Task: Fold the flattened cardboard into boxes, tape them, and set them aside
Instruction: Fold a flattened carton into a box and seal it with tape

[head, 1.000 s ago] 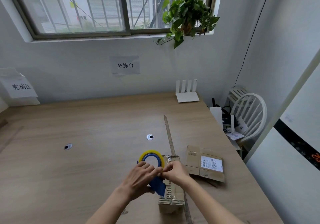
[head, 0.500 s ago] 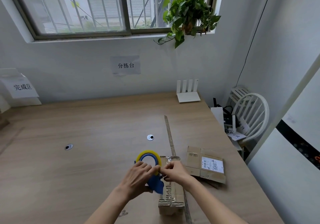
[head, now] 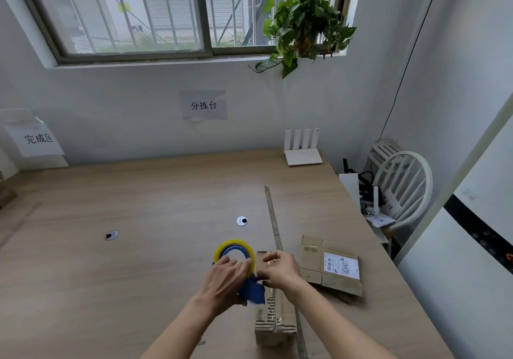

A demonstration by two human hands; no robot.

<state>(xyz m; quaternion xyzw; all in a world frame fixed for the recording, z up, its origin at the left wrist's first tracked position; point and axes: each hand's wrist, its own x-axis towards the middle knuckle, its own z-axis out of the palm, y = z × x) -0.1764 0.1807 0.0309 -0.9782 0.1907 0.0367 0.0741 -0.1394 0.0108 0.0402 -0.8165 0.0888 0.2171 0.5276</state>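
Near the worktop's [head: 138, 275] front edge, the left hand [head: 226, 278] grips the tape roll [head: 234, 250] while the right hand [head: 280, 271] pinches its sticky end over the box [head: 274, 319], which might twist and stick crooked.

Yellow tape roll [head: 234, 249] on a blue dispenser [head: 251, 292], brown box [head: 274, 317], white-labelled flat cardboard [head: 331, 265]

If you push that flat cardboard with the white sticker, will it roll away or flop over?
Probably neither. The flat cardboard lies flat on the table, so a push would likely make it slide, not roll. It looks thin, so it is probably light. Lifted by one edge it might bend a little at its creases, though cardboard is fairly stiff.
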